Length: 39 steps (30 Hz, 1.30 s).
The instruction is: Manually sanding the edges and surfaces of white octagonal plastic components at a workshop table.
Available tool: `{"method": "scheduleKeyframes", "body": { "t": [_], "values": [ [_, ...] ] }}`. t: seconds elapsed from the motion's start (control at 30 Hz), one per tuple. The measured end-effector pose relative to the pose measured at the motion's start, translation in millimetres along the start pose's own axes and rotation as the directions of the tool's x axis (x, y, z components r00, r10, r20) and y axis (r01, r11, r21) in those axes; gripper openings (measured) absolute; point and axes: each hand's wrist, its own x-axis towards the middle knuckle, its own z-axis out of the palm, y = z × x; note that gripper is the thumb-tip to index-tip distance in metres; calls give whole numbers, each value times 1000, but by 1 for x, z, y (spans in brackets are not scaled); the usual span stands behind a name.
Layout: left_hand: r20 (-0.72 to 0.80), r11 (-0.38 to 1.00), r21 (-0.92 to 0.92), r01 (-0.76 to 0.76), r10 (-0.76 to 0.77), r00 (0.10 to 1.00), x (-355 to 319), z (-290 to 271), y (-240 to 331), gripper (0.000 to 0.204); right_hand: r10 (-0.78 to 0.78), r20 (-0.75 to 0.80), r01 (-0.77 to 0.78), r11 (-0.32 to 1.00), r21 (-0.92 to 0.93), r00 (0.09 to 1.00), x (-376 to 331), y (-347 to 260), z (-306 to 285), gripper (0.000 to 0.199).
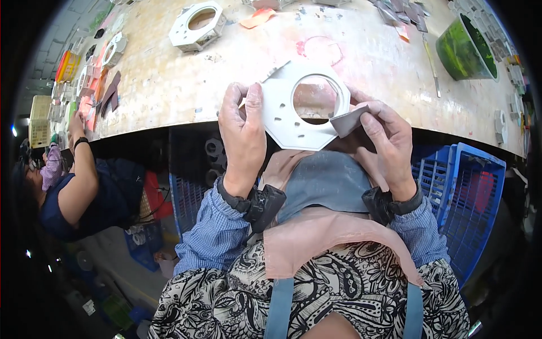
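Note:
A white octagonal casting with a large round hole and several small slots is held up over the table's near edge. My left hand grips its left side, thumb at the front. In my right hand, a folded piece of dark grey sandpaper is pinched between thumb and fingers. The sandpaper touches the casting's lower right rim beside the hole. Some right-hand fingers are hidden behind the casting. White dust coats both hands.
Another octagonal casting lies on the worn table. A green bucket stands far right, near a thin tool and sandpaper scraps. Blue crates stand below the table. A co-worker works at the left.

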Motion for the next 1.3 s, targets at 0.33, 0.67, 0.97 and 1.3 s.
{"method": "scheduleKeyframes", "body": {
  "t": [0.33, 0.67, 0.97, 1.3],
  "values": [
    [500, 746, -361, 559, -351, 792, 3, -6, 19, 56, -11, 33, 11, 1000, 9, 999, 29, 2, -19, 23],
    [430, 604, -627, 492, -258, 865, -14, 6, 9, 52, -269, 75, 278, 888, -366, 960, 10, -21, -25, 11],
    [379, 607, -661, 440, -235, 895, -21, 13, 9, 47, -280, 604, 654, 476, -587, 746, -18, -24, 6, 7],
    [378, 597, -669, 444, -241, 894, -21, 10, 11, 46, -307, 605, 665, 504, -551, 734, -21, -26, 15, 8]
  ]
}}
